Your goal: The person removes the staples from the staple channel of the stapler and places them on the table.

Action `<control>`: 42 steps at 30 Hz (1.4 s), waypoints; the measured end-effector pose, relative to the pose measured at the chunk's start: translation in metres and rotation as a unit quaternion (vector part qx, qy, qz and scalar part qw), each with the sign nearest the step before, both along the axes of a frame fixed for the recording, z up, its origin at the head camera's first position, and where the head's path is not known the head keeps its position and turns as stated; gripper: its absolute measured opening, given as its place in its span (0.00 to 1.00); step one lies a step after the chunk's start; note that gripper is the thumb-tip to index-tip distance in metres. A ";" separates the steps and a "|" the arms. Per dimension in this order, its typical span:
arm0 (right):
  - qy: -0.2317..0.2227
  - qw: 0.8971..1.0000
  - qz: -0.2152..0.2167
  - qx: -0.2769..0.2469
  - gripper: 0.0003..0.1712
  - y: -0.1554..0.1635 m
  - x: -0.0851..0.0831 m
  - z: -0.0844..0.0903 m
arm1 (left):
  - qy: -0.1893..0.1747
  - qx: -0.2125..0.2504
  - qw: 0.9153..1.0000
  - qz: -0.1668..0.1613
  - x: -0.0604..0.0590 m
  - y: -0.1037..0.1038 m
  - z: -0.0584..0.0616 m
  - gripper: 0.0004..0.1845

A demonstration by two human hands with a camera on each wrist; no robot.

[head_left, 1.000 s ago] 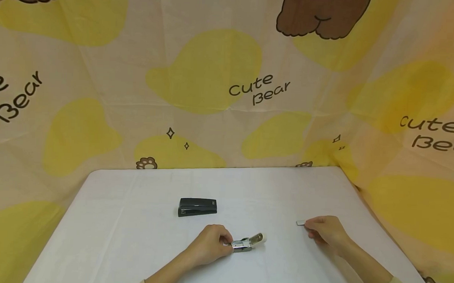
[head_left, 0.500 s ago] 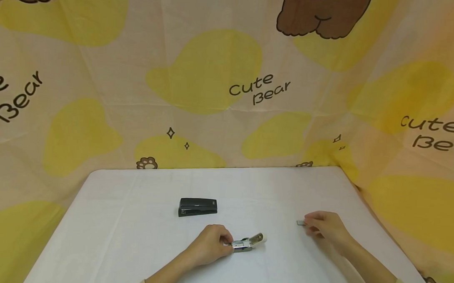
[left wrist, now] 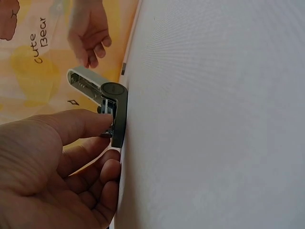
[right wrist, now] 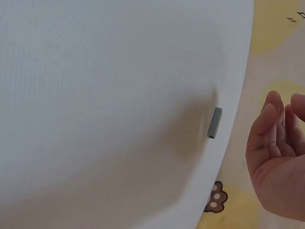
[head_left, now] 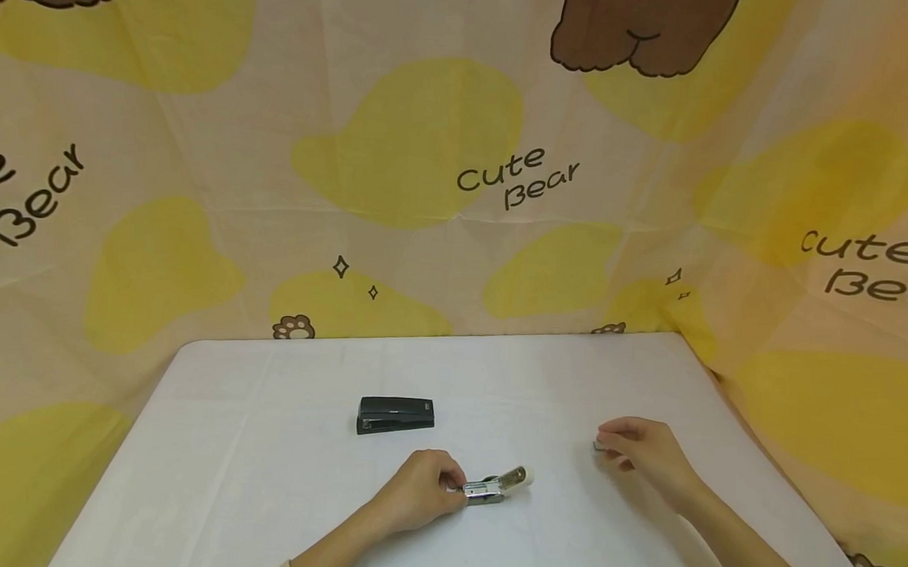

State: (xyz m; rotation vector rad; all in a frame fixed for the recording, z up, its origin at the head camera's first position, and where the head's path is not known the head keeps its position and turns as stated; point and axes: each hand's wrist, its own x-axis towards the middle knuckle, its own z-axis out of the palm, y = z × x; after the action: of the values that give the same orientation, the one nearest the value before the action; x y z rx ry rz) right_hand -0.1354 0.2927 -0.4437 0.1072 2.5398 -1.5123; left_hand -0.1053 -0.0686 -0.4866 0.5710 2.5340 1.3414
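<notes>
A small silver stapler [head_left: 498, 484] with a white top lies swung open on the white table [head_left: 267, 477]. My left hand [head_left: 438, 486] pinches its rear end. In the left wrist view my thumb and fingers [left wrist: 71, 138] curl round the stapler's [left wrist: 116, 117] hinge end, and its white arm stands raised. A short grey strip of staples [head_left: 600, 445] lies on the table to the right. My right hand [head_left: 623, 446] hovers just over it with relaxed fingers. In the right wrist view the strip [right wrist: 215, 122] lies apart from my right hand [right wrist: 279, 157], untouched.
A shut black stapler [head_left: 395, 415] sits on the table behind my left hand. A cloth backdrop [head_left: 458, 175] with yellow patches and bear prints hangs round the table on the far side and the right. The table's right edge runs close to my right forearm.
My right hand has let go of the staple strip, lifted a little and drifted left over it. The strip stays on the table. The left hand and the open stapler have not moved.
</notes>
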 end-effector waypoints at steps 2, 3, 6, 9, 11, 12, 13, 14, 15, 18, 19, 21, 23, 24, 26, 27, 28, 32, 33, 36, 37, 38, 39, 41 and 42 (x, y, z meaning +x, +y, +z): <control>0.007 1.000 0.008 -0.002 0.20 -0.003 0.001 0.001 | 0.001 0.000 1.000 0.000 0.000 0.000 0.000 0.04; 0.011 1.000 0.016 -0.002 0.20 -0.005 0.001 0.001 | 0.001 0.000 1.000 0.000 0.000 0.000 0.000 0.04; 0.017 0.999 0.035 -0.006 0.20 -0.010 0.002 0.001 | 0.002 -0.002 1.000 0.001 0.000 0.000 0.000 0.04; 0.018 0.998 0.062 -0.014 0.21 -0.014 0.004 0.000 | 0.006 -0.005 1.000 0.001 0.000 -0.001 0.000 0.04; 0.021 0.996 0.084 -0.024 0.21 -0.017 0.006 -0.001 | 0.008 -0.007 1.000 0.000 0.000 -0.001 0.000 0.04; 0.025 0.995 0.096 -0.027 0.22 -0.019 0.007 -0.002 | 0.009 -0.007 1.000 -0.001 0.000 -0.001 0.000 0.04; 0.031 0.993 0.109 -0.029 0.22 -0.020 0.007 -0.002 | 0.009 -0.007 1.000 -0.001 0.000 -0.001 0.000 0.04; 0.038 0.991 0.123 -0.029 0.22 -0.022 0.008 -0.003 | 0.009 -0.007 1.000 -0.001 0.000 -0.001 0.000 0.04; 0.045 0.990 0.133 -0.030 0.22 -0.024 0.009 -0.004 | 0.008 -0.007 1.000 -0.001 0.000 -0.001 0.000 0.04; 0.064 0.984 0.166 -0.029 0.22 -0.030 0.011 -0.006 | 0.007 -0.006 1.000 0.000 -0.001 -0.001 0.000 0.04; 0.067 0.981 0.177 -0.032 0.23 -0.032 0.012 -0.008 | 0.006 -0.005 1.000 0.000 0.000 -0.001 0.000 0.04; 0.071 0.977 0.197 -0.045 0.23 -0.036 0.014 -0.010 | 0.007 -0.005 1.000 0.000 0.000 -0.001 -0.001 0.04; 0.074 0.971 0.219 -0.059 0.25 -0.039 0.015 -0.012 | 0.007 -0.005 1.000 0.001 0.000 -0.001 -0.001 0.04; 0.074 0.969 0.227 -0.064 0.25 -0.041 0.016 -0.013 | 0.006 -0.005 1.000 0.001 0.000 -0.001 -0.001 0.04; 0.076 0.966 0.238 -0.068 0.26 -0.045 0.016 -0.014 | 0.006 -0.004 1.000 0.002 0.000 -0.001 -0.001 0.04; 0.076 0.965 0.242 -0.068 0.26 -0.047 0.017 -0.015 | 0.005 -0.003 1.000 0.002 0.000 0.000 -0.001 0.04; 0.077 0.964 0.246 -0.066 0.26 -0.048 0.017 -0.015 | 0.003 -0.003 1.000 0.002 0.000 0.000 -0.001 0.05; 0.078 0.961 0.259 -0.062 0.26 -0.055 0.018 -0.018 | 0.000 -0.002 1.000 0.002 0.001 -0.001 -0.001 0.05; 0.078 0.960 0.263 -0.062 0.26 -0.056 0.019 -0.019 | -0.001 -0.002 1.000 0.002 0.001 -0.001 -0.001 0.05; 0.080 0.958 0.267 -0.063 0.26 -0.060 0.019 -0.021 | -0.001 -0.001 1.000 0.002 0.001 -0.001 -0.001 0.05; 0.079 0.958 0.267 -0.063 0.26 -0.061 0.019 -0.021 | -0.001 -0.001 1.000 0.002 0.001 -0.001 -0.001 0.04; 0.078 0.958 0.269 -0.062 0.26 -0.062 0.020 -0.022 | 0.000 -0.001 1.000 0.002 0.001 -0.001 -0.001 0.04; 0.078 0.958 0.269 -0.063 0.26 -0.063 0.020 -0.022 | 0.000 -0.001 1.000 0.001 0.001 -0.001 -0.001 0.04; 0.078 0.957 0.273 -0.065 0.26 -0.064 0.019 -0.024 | 0.001 -0.001 1.000 0.001 0.001 -0.001 0.000 0.04; 0.077 0.956 0.274 -0.067 0.26 -0.065 0.019 -0.025 | 0.001 -0.002 1.000 0.001 0.001 -0.001 0.000 0.04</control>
State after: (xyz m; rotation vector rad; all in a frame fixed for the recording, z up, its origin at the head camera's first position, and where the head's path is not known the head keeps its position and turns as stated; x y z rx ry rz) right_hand -0.1163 0.2282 -0.4684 -0.6979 2.2820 -1.4871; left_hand -0.1038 -0.0694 -0.4866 0.5697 2.5384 1.3380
